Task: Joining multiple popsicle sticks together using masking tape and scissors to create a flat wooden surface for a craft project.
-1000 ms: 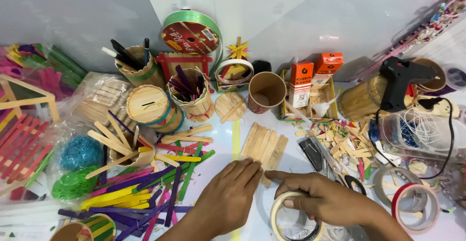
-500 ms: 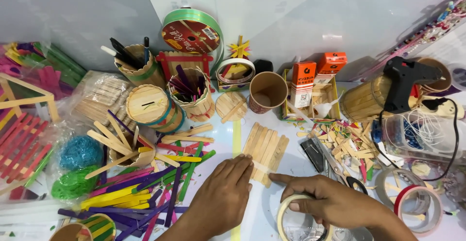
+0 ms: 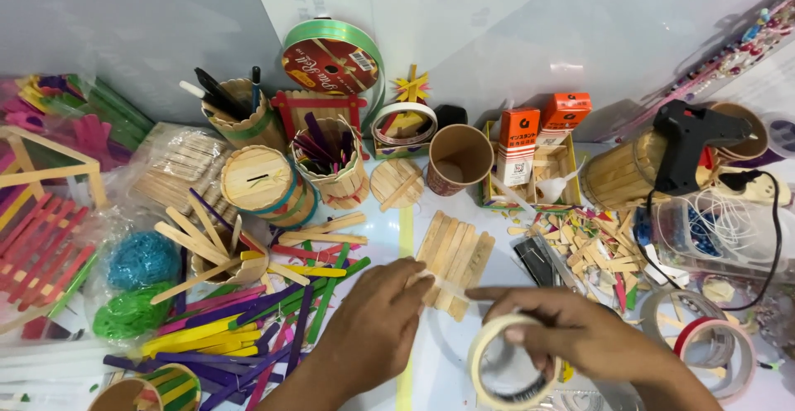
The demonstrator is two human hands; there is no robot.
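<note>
My left hand (image 3: 377, 328) pinches the tape's free end; my right hand (image 3: 571, 340) grips the tape roll (image 3: 509, 367), both just below the joined plain craft sticks (image 3: 455, 262). The stretched strip could twist and stick to itself.

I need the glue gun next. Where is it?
In the head view, the black glue gun is at the far right, resting on a stick-built round holder, right of the orange boxes.

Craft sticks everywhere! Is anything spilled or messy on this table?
Yes. Coloured sticks lie scattered loose left of the left hand, and broken stick bits are strewn above the right hand, which holds a tape roll.
</note>
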